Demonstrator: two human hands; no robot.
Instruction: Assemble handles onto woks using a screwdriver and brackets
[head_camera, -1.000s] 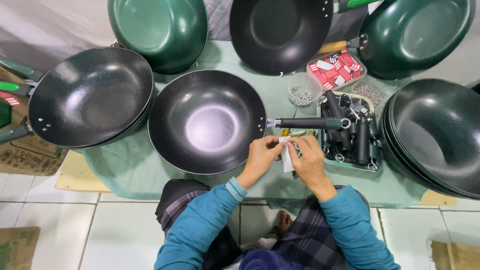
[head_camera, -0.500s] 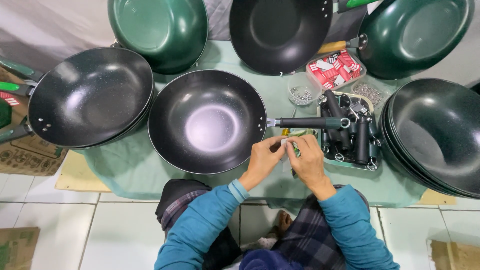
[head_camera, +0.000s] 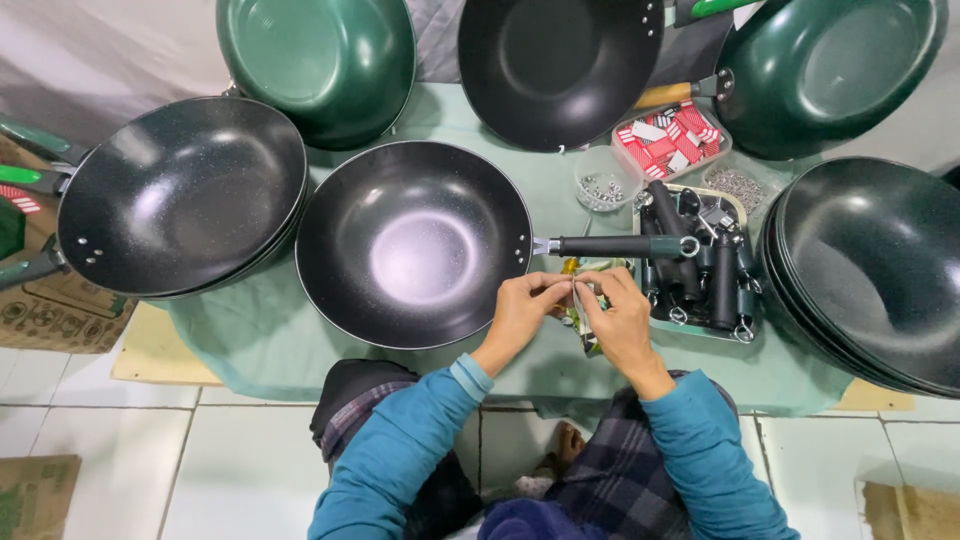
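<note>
Left hand (head_camera: 522, 310) and right hand (head_camera: 618, 318) together just below the black handle (head_camera: 610, 246) of the central black wok (head_camera: 412, 243), fingertips of both pinched on a small whitish and green packet (head_camera: 582, 300) held between them over the green table cloth (head_camera: 250, 335). Exact kind of packet too small to tell. Handle pointing right toward a tray of black handles (head_camera: 700, 262). Clear cup of screws (head_camera: 604, 180) and box of red-and-white packets (head_camera: 672, 138) just beyond. Stack of dark woks (head_camera: 870, 270) at right, another black wok (head_camera: 180, 195) at left, 2 green woks (head_camera: 318, 62) and 1 black at the far edge.
</note>
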